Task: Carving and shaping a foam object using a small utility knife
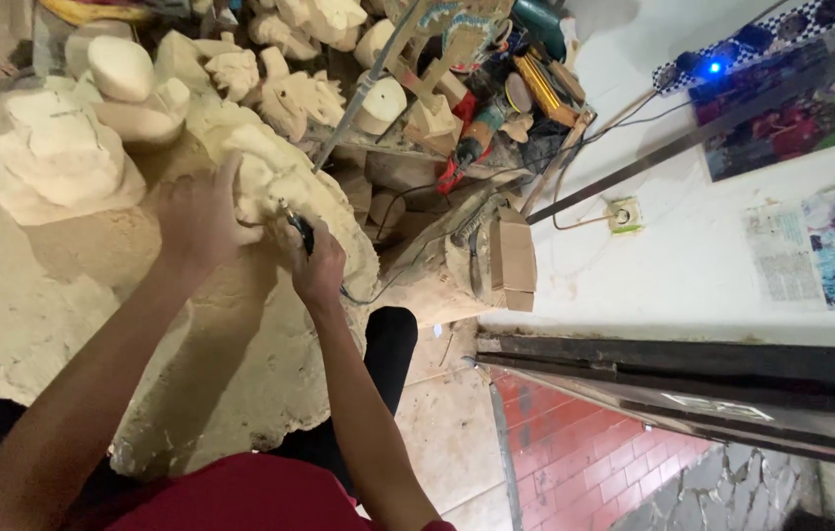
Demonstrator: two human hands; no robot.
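The right hand [319, 264] grips a dark carving tool [299, 231] — left hand [199, 221] spread flat on the pale, rough-hewn wooden carving [240, 324].

Carving workshop, informal, probably a home-based one. Pale, dusty half-carved wooden figures and blocks [290, 93] piled at the back, large pale rough-cut wood carving [240, 324] in front covered in dust. Red-and-black handheld power tool [467, 147] among the clutter, black cables [408, 197] trailing to a white wall socket [623, 213]. White plastered wall [673, 256] with pinned colour posters [781, 123]. Red brick-pattern floor [585, 442] below.
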